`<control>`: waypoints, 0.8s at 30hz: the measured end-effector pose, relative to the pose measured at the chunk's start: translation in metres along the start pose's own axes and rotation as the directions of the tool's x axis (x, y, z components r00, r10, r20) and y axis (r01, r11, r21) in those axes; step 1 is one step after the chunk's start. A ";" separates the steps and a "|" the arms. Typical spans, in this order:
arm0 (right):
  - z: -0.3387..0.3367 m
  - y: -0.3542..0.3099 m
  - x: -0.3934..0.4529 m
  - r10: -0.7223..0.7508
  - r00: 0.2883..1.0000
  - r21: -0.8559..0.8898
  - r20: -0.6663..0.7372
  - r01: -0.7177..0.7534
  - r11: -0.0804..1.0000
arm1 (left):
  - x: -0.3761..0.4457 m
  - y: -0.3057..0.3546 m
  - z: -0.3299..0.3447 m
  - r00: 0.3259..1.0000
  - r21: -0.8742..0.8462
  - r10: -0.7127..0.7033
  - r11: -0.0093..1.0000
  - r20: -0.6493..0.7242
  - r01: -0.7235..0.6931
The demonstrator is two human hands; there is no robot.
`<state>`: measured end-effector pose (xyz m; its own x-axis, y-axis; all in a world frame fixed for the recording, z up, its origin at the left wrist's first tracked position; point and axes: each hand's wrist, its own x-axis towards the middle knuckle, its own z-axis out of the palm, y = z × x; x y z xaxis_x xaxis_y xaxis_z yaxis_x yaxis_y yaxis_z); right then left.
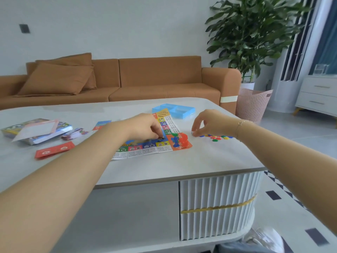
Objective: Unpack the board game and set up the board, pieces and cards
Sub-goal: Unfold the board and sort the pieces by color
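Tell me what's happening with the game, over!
Left hand pinching a small piece on the board. Right hand pinching something small beside the coloured chips. Pawns on the board's corner. Nothing blocking.

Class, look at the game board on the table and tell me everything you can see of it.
The game board is a thin, creased paper-like sheet lying flat near the front of the pale table. Coloured squares with small print run along its edges, with an orange corner at the right. Blue, green and red pawns stand on that corner. The left hand rests over the middle, its grip pinching something small and dark. A blue tray lies behind it.
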<state>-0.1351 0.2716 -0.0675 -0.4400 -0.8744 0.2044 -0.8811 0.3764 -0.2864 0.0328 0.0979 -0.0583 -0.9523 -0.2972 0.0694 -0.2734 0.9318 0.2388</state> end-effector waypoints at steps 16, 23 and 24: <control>0.003 -0.082 0.037 -0.095 0.995 0.074 -0.019 0.096 0.993 | -0.026 -0.076 0.014 0.956 0.135 -0.277 0.948 -0.095 0.288; 0.042 -0.130 0.064 -0.107 0.992 0.042 0.065 0.104 0.994 | -0.032 -0.081 0.024 0.939 -0.026 -0.295 0.955 -0.175 0.295; 0.045 -0.134 0.066 -0.100 0.993 0.016 0.056 0.099 0.995 | -0.033 -0.084 0.023 0.927 -0.063 -0.304 0.953 -0.218 0.297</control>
<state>-0.0388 0.1494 -0.0579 -0.3396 -0.9234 0.1789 -0.9174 0.2832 -0.2794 0.0837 0.0341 -0.1028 -0.7704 -0.6043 0.2032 -0.5351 0.7861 0.3093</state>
